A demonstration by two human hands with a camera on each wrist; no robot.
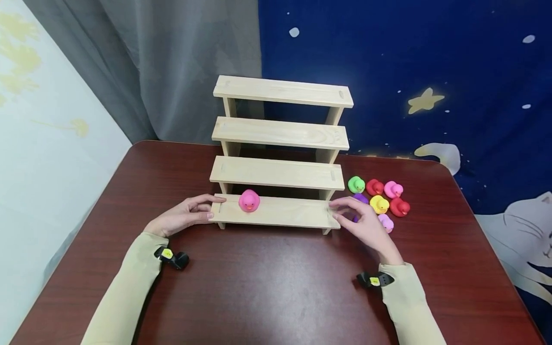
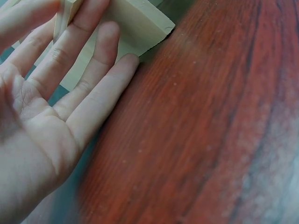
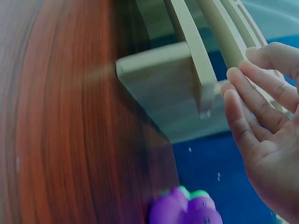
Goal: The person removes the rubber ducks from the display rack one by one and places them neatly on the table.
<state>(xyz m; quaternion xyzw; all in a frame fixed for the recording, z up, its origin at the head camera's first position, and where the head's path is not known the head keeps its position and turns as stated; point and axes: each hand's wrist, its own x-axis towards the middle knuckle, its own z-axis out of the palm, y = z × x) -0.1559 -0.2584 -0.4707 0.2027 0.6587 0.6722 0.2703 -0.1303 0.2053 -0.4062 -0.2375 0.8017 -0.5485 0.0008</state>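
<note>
A pale wooden four-tier display stand [image 1: 280,171] stands on the table. On the left part of its lowest step sits a bright pink rubber duck [image 1: 249,201]. My left hand [image 1: 185,214] grips the left end of that step, thumb toward the front and index finger toward the back; in the left wrist view the wood [image 2: 140,28] shows beyond the fingers. At the step's right end is my right hand [image 1: 364,225], fingers loosely bent with the tips at the board. The right wrist view shows these fingers [image 3: 254,102] beside the board's end, with nothing enclosed.
Several rubber ducks stand right of the stand, among them a green duck [image 1: 356,184], a yellow duck [image 1: 379,204] and a red duck [image 1: 399,207]. Purple ones are partly hidden behind my right hand. Grey and blue curtains [image 1: 388,57] hang behind the dark red table [image 1: 258,287].
</note>
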